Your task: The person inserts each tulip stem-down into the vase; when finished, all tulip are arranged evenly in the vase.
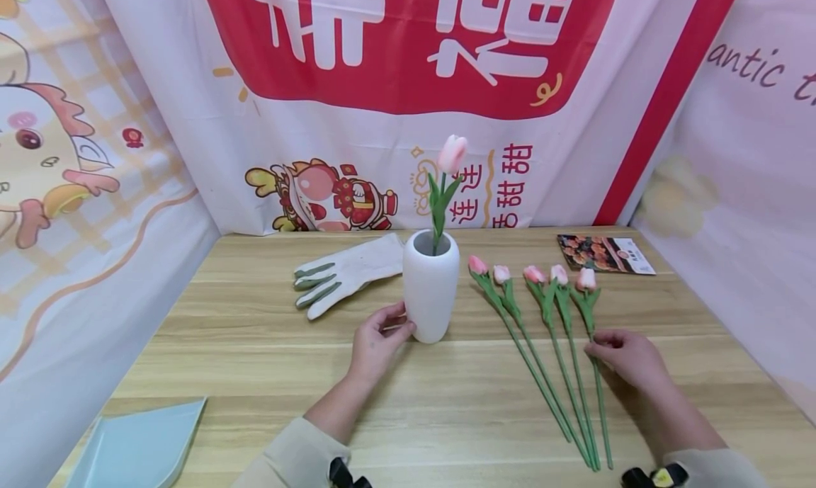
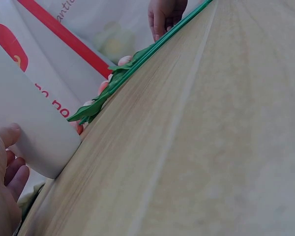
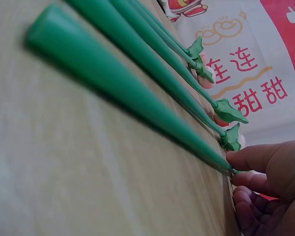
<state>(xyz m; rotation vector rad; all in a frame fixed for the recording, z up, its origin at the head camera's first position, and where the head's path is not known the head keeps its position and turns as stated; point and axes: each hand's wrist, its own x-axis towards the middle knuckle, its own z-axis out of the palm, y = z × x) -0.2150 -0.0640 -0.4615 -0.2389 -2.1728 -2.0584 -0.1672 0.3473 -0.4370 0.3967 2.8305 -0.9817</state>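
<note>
White and smooth, the tall rounded vase (image 1: 431,297) is standing upright on the wood-grain tabletop (image 1: 459,410), carrying one pale-pink tulip with green leaves (image 1: 439,201). Your left hand (image 1: 375,343) is curving its fingers against the vase's lower side; your right hand (image 1: 630,358) is pinching the slim green stem (image 1: 602,410) of the rightmost of five pink tulips (image 1: 564,309) lying alongside.

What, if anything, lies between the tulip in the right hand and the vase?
Four other tulips lie flat between that tulip and the vase; lifting should likely clear them. One tulip stands in the vase's mouth, leaving visible room beside it.
</note>
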